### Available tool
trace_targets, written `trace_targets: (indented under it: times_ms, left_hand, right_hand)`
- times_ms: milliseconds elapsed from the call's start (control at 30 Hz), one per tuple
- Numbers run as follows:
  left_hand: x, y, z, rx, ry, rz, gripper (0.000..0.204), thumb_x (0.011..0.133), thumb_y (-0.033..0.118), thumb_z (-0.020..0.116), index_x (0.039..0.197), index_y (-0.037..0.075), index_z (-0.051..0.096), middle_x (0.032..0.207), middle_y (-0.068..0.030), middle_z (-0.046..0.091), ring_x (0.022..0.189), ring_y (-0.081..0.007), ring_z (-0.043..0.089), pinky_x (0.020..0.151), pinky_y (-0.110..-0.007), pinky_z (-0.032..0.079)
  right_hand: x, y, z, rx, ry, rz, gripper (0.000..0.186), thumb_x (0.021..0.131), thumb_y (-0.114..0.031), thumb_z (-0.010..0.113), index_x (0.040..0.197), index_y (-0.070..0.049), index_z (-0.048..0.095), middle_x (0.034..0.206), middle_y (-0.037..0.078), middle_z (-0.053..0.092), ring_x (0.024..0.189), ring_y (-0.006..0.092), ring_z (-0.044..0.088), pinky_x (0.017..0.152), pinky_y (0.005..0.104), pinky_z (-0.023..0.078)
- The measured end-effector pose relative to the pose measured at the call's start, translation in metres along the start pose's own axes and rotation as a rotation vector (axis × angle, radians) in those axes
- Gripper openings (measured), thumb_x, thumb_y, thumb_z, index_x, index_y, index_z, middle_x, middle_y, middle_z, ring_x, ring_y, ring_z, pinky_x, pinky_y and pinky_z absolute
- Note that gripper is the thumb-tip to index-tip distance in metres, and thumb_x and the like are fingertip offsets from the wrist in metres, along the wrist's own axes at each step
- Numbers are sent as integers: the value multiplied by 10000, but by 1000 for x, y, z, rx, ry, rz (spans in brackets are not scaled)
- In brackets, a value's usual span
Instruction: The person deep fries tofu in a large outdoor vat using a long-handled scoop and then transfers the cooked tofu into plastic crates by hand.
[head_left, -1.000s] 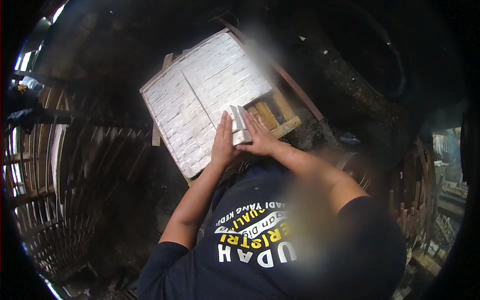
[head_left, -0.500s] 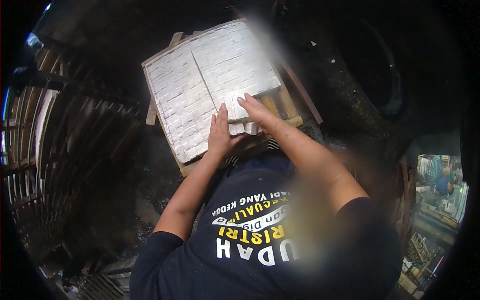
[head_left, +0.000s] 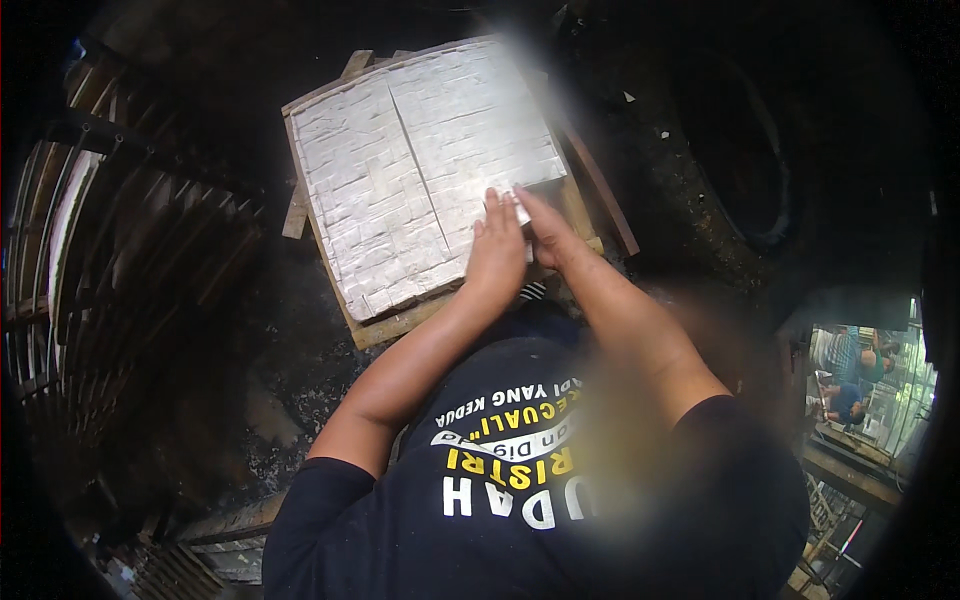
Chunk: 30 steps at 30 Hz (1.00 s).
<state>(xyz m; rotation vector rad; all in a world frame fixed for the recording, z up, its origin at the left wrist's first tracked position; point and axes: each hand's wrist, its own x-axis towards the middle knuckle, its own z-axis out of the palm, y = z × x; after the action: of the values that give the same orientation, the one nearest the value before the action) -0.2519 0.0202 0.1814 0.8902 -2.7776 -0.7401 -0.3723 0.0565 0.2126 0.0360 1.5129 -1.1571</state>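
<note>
A white slab (head_left: 370,180) with a woven-looking surface lies on a wooden board, a long straight cut running down it. At its near right corner my hands come close together around cut white blocks, of which only slivers show between them. My left hand (head_left: 497,255) has its fingers close together and pointing away, pressed along the left side of the blocks and over the slab's edge. From the right, my right hand (head_left: 550,232) closes on their other side, its thumb near the top. Most of what they hold is hidden.
The wooden board (head_left: 378,332) shows under the slab's near edge, with slats sticking out beyond it. A dark rail (head_left: 610,205) lies along the right. Slatted racks (head_left: 75,260) stand at left. People (head_left: 850,390) are far off at right. A blur covers part of the view.
Both hands have moved closer together, the left one shifting right. The cut blocks that showed between and below them are now mostly covered, and the slab's near cut edge is more exposed.
</note>
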Motion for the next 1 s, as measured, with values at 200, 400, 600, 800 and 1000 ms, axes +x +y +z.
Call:
trace_targets:
  times_ms: [200, 400, 600, 800, 1000]
  left_hand:
    - [42, 100, -37, 420, -333, 45, 779, 934, 177, 619, 1569, -85, 254, 1599, -329, 306, 1247, -402, 606, 1121, -459, 420]
    - [80, 163, -16, 518, -231, 246, 628, 964, 246, 566, 1558, 95, 432, 1592, -290, 366, 1155, -463, 626, 888, -552, 529]
    - [140, 222, -19, 184, -163, 570, 673, 890, 274, 669, 1520, 132, 481, 1604, -206, 383, 1349, -455, 496, 1034, -621, 441]
    - [202, 185, -29, -325, -93, 366, 729, 794, 198, 834, 1453, 133, 529, 1537, -193, 444, 1408, -398, 449, 1140, -467, 416]
    - [169, 82, -19, -1, -12, -37, 593, 827, 114, 784, 1384, 83, 583, 1531, -187, 458, 1408, -395, 445, 1158, -463, 394]
  right_hand:
    - [20, 26, -66, 661, -448, -69, 604, 1050, -570, 408, 1503, -179, 488, 1373, 157, 595, 1234, 330, 578, 1093, 455, 438]
    - [-1, 2, -109, 857, -305, -352, 611, 1049, -565, 391, 1484, -152, 509, 1385, 163, 590, 1252, 336, 579, 1097, 469, 449]
    - [7, -33, -221, 1055, -255, -392, 625, 1034, -567, 413, 1477, -139, 515, 1421, 171, 572, 1289, 345, 568, 1106, 489, 454]
    - [42, -128, -394, 929, -212, -363, 571, 1053, -532, 344, 1356, -136, 624, 1318, 96, 667, 1206, 329, 632, 1017, 510, 510]
    - [143, -226, -578, 548, 142, -370, 571, 1039, -549, 470, 1404, -126, 587, 1346, 77, 659, 1216, 301, 627, 1028, 516, 503]
